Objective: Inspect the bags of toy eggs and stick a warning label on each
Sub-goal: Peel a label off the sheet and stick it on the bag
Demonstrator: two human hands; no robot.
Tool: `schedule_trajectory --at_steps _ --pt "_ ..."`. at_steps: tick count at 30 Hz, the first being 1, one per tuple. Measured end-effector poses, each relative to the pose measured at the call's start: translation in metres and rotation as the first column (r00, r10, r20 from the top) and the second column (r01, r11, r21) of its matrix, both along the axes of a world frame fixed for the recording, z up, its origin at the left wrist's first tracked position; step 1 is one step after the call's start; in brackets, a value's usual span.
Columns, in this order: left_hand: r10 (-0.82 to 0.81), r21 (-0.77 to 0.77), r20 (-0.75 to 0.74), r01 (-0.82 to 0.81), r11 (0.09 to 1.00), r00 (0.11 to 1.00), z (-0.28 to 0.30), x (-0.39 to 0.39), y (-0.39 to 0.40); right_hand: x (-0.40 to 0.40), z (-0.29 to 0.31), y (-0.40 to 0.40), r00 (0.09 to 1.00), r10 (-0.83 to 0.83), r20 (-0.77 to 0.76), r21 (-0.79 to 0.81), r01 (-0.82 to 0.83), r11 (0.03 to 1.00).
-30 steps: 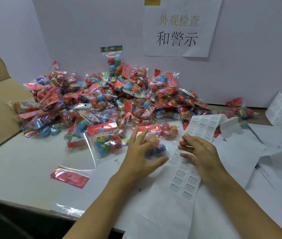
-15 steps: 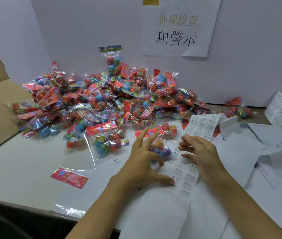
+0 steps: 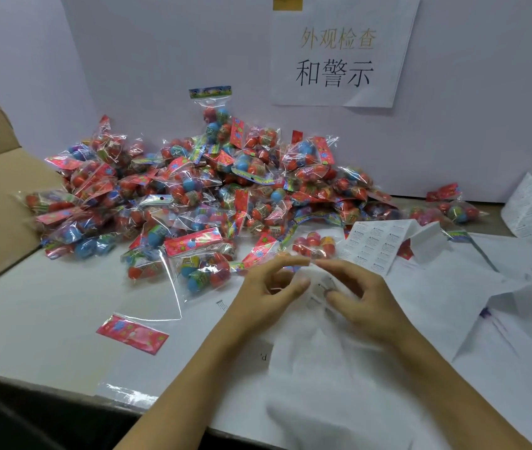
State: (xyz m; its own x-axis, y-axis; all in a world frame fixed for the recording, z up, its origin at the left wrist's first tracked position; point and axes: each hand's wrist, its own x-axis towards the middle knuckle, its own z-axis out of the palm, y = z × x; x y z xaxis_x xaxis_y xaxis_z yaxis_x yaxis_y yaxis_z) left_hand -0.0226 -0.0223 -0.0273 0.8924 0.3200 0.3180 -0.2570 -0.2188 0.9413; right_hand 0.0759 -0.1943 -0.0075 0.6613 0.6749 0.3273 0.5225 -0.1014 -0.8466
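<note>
The label sheet (image 3: 373,246) runs from under both hands up toward the pile of bags (image 3: 193,190), blurred where the left hand (image 3: 271,287) and right hand (image 3: 355,293) meet and pinch it. 1 bag (image 3: 204,267) of red and blue eggs lies just left of the left hand.

Packing workbench: posted inspection sign (image 3: 339,56)
</note>
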Motion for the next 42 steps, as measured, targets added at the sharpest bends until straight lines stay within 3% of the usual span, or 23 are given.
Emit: schedule_trajectory --at_steps 4,6,10,12,14,17,26,42 --pt "-0.155 -0.223 -0.146 0.120 0.967 0.977 -0.002 -0.002 0.002 0.005 0.002 -0.002 0.985 -0.157 -0.071 0.121 0.164 0.979" --pt "-0.235 -0.223 -0.226 0.185 0.957 0.945 -0.004 -0.002 0.003 0.006 0.000 -0.001 0.964 -0.248 -0.096 0.160 0.261 0.952" --pt "-0.261 -0.229 -0.234 0.208 0.951 0.937 -0.002 -0.003 0.002 0.004 0.000 -0.001 0.910 -0.412 0.050 0.213 0.393 0.894" --pt "-0.225 -0.218 -0.212 0.178 0.960 0.951 0.000 -0.002 0.000 0.003 0.001 -0.002 0.867 -0.450 0.214 0.265 0.391 0.881" --pt "-0.176 -0.234 -0.192 0.129 0.964 0.966 0.000 -0.001 0.001 0.001 -0.001 -0.002 0.833 -0.428 0.351 0.253 0.355 0.900" --pt "-0.155 -0.282 -0.159 0.106 0.953 0.975 -0.002 0.000 0.004 -0.003 -0.004 0.001 0.832 -0.350 0.430 0.157 0.313 0.937" --pt "-0.211 -0.275 -0.102 0.176 0.945 0.972 -0.003 0.000 0.003 -0.007 0.000 -0.001 0.910 -0.220 0.352 -0.015 0.241 0.970" --pt "-0.209 -0.127 -0.185 0.188 0.974 0.960 0.000 -0.001 0.002 -0.010 0.002 -0.001 0.930 -0.162 0.331 -0.053 0.189 0.980"
